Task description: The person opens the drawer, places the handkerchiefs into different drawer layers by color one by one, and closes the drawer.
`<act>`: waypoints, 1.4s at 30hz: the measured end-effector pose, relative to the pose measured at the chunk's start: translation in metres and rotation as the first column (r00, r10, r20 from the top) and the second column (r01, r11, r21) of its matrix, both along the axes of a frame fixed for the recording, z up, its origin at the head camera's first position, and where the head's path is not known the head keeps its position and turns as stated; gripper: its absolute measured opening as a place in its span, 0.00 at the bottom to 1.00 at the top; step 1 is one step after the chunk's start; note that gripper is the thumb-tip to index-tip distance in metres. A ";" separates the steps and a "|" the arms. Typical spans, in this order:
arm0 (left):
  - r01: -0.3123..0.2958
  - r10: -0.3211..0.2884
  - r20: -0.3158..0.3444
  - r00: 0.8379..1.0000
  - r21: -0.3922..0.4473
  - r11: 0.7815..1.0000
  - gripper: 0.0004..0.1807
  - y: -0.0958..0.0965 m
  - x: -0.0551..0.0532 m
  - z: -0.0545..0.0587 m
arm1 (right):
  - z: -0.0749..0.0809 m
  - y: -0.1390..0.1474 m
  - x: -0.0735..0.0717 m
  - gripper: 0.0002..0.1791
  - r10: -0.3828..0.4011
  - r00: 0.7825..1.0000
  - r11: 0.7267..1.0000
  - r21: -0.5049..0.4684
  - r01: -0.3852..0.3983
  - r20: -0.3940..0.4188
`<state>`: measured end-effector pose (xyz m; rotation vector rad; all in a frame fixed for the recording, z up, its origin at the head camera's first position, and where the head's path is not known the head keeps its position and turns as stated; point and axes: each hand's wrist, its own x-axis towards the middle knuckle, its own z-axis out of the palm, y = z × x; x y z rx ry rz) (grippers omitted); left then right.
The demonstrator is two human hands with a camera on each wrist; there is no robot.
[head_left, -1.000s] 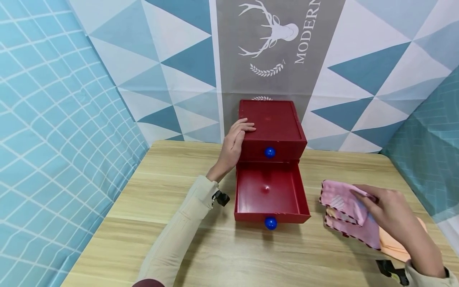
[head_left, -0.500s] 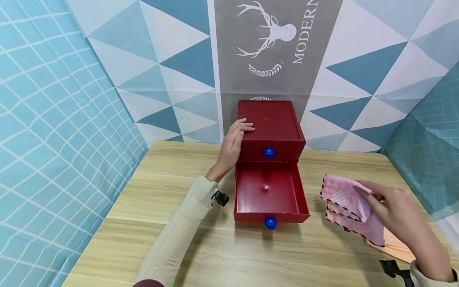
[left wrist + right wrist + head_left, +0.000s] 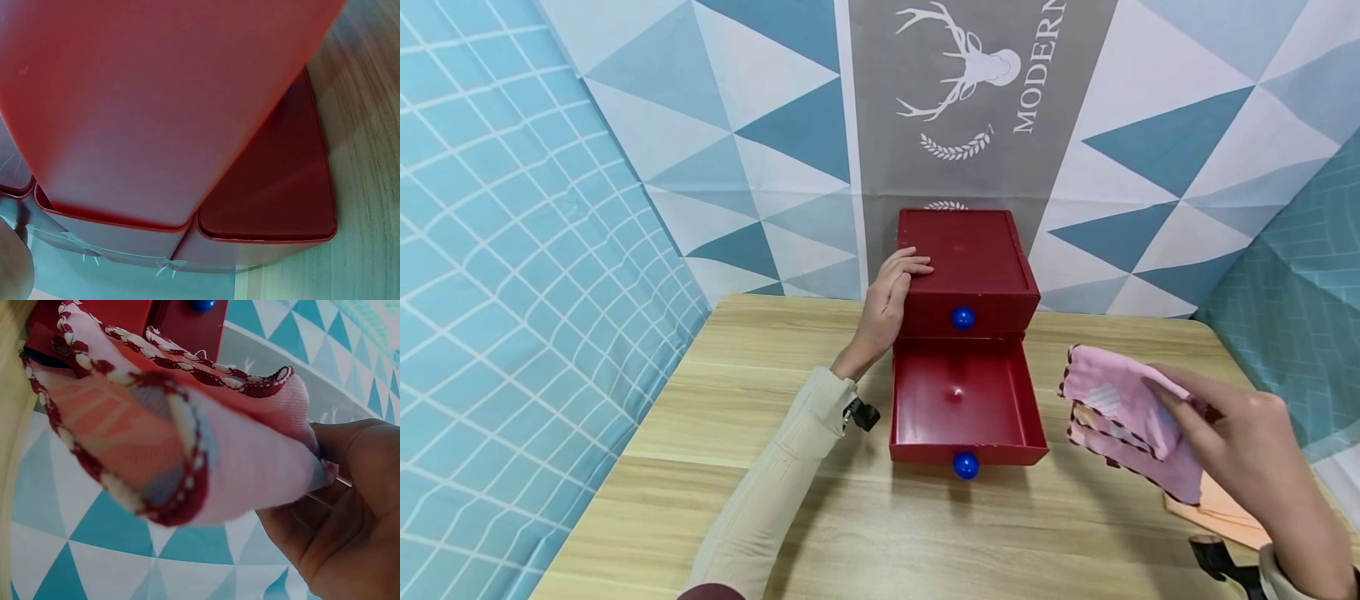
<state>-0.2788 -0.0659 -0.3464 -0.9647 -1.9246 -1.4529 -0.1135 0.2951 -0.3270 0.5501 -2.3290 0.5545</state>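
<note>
A folded pink cloth (image 3: 1120, 400) with dark red and white stitched edging hangs from my right hand (image 3: 1247, 442), pinched between thumb and fingers. In the right wrist view the cloth (image 3: 250, 456) fans out in layers, its folded end in the fingers. My left hand (image 3: 887, 296) rests on the top left edge of a small dark red drawer cabinet (image 3: 962, 250), fingers laid over the top. The cabinet's lower drawer (image 3: 958, 400) is pulled out and has nothing inside; its upper drawer, with a blue knob (image 3: 963, 317), is closed. The left wrist view shows the cabinet's red side (image 3: 137, 112) close up.
An orange cloth (image 3: 1217, 512) lies on the wooden table (image 3: 775, 350) at the right, partly hidden by my right hand and the pink cloth. Behind the cabinet stands a patterned backdrop (image 3: 790, 150); a blue gridded sheet (image 3: 512, 292) hangs on the left.
My right hand has lifted the pink cloth up off the orange cloth, uncovering more of the table beneath. The left hand and the drawer have stayed in place.
</note>
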 end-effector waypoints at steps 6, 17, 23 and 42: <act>0.002 -0.002 -0.009 1.000 0.000 1.000 0.18 -0.001 0.001 0.001 | 0.011 -0.006 0.001 0.08 0.037 0.996 0.999 -0.030 -0.040 -0.078; -0.010 0.010 0.005 1.000 -0.010 1.000 0.19 -0.001 0.001 0.001 | 0.023 -0.021 0.001 0.25 0.025 0.989 0.999 -0.026 -0.029 -0.143; -0.003 0.003 0.006 1.000 -0.008 1.000 0.19 -0.002 0.002 0.000 | 0.027 -0.033 -0.004 0.34 0.061 0.980 0.995 -0.068 -0.075 -0.188; -0.006 0.006 -0.009 1.000 -0.004 1.000 0.18 -0.002 0.000 0.000 | 0.015 -0.075 -0.019 0.25 0.237 0.942 0.954 -0.128 -0.272 -0.237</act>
